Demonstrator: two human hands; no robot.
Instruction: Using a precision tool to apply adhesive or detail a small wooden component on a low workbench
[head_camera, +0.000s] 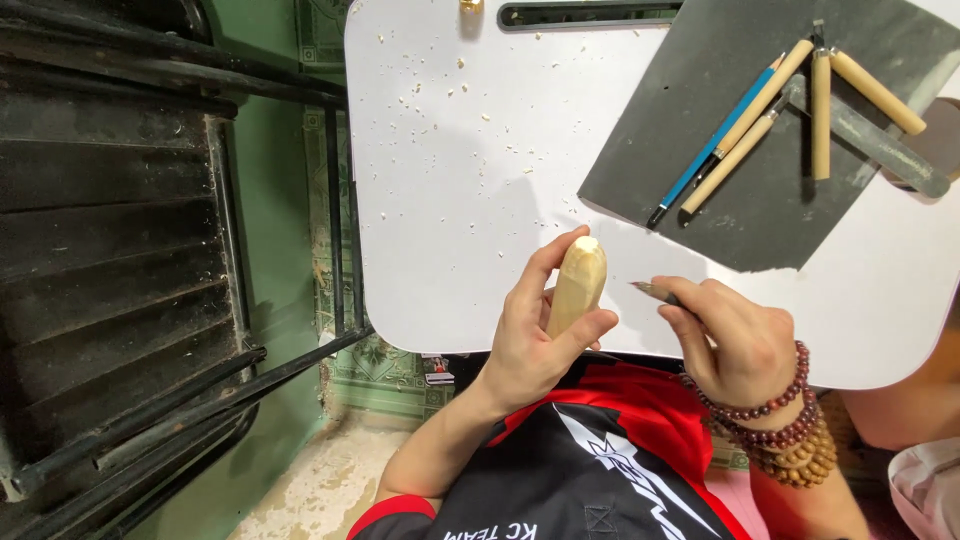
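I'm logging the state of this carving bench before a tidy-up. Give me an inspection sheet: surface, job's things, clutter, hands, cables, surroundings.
Surface: white tabletop, sprinkled with pale wood chips; a dark grey mat lies at its far right.
Job's things: pale carved wood piece, rounded at the top; thin pointed tool, tip near the wood, not touching.
Clutter: wooden-handled carving tools, a blue pencil and a flat metal bar on the mat.
Hands: left hand in a grip around the wood piece; right hand holds the tool, bead bracelets at the wrist.
Cables: nothing seen.
Surroundings: black metal frame and dark steps at left, green patterned floor below.
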